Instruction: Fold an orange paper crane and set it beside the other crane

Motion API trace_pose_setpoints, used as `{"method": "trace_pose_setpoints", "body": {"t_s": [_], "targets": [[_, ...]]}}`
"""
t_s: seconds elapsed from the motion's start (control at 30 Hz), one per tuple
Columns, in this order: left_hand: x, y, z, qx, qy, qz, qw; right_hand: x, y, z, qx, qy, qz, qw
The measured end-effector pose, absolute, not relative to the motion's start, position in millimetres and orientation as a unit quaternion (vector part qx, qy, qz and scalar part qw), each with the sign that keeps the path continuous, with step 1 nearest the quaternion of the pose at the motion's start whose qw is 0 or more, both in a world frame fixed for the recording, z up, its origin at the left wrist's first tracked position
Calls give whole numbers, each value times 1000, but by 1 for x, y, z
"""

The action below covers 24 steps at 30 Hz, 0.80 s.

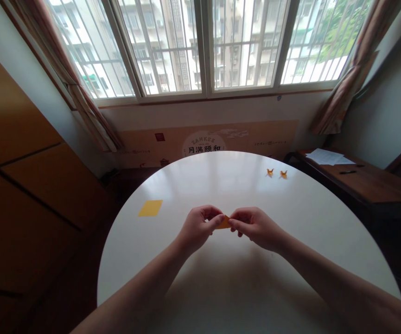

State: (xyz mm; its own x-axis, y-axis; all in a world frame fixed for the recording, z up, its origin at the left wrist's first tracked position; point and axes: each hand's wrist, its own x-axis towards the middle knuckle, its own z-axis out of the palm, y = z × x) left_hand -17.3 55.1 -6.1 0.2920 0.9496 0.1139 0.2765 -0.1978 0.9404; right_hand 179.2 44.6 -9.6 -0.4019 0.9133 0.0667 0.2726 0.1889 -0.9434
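Note:
A small piece of folded orange paper [224, 223] is held between my two hands, over the middle of the white round table [200, 185]. My left hand [202, 221] pinches its left side with thumb and fingers. On its right edge, the thumb and forefinger of my right hand [251, 222] are closed. Fingers cover much of the paper, so its full folded shape is hidden. A flat yellow paper sheet [150, 208] lies on the table to the left. Two small folded paper cranes, one [270, 172] beside the other [283, 174], stand at the back right.
Beyond the table's right edge is a brown wooden desk [395, 183] with white papers [329, 157] and a dark pen [348, 172]. A wooden cabinet [22, 199] stands on the left. Barred windows [205, 46] and curtains [355, 79] are at the back.

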Motion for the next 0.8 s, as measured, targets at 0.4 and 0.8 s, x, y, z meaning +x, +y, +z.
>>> {"method": "trace_pose_setpoints", "body": {"t_s": [0.4, 0.8], "targets": [[-14, 52, -6, 709, 423, 369, 428, 177, 42, -10, -419, -727, 410, 357], [-11, 48, -5, 697, 408, 365, 462, 171, 35, -11, -416, -717, 413, 377]]}}
